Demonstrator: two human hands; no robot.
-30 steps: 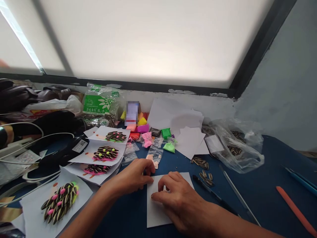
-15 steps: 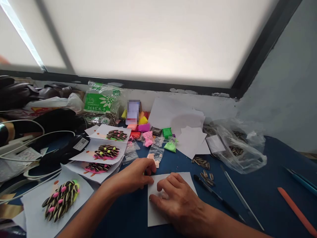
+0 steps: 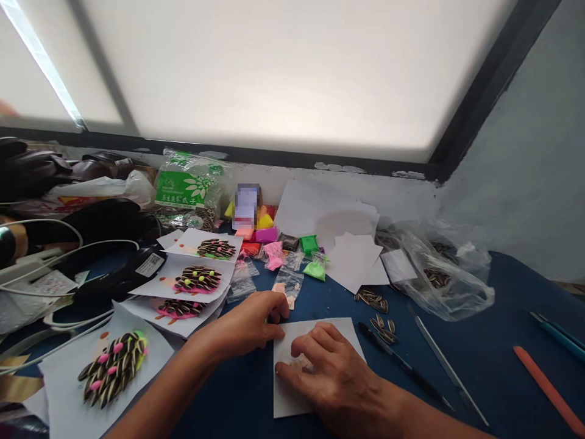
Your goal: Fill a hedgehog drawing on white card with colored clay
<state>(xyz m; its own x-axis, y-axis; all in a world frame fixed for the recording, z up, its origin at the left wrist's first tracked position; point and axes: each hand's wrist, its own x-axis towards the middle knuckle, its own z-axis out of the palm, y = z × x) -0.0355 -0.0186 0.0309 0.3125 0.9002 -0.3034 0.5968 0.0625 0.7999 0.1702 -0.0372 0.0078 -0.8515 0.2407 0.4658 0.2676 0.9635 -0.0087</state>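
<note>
A white sheet of paper [image 3: 292,390] lies on the blue table. My left hand [image 3: 253,320] is curled at its upper left corner, thumb on the edge and the other fingers bent, partly hidden. Over the sheet rests my right hand [image 3: 331,369], its thumb and index finger apart and touching the paper. A flat patch of pale pinkish clay [image 3: 301,364] shows between them, partly covered by the hand. Just beyond the sheet is a small clear bag of pale peach clay [image 3: 289,286].
Finished hedgehog pictures [image 3: 112,366] of clay and sunflower seeds lie left. Clay packets [image 3: 308,245] and a phone [image 3: 245,207] are behind. To the right are loose seeds [image 3: 382,329], a black pen [image 3: 402,363], a metallic strip [image 3: 445,360] and a seed bag [image 3: 439,280].
The fingers of my right hand have shifted very slightly over the clay, and a little more of it shows. My left hand stays at the paper's corner.
</note>
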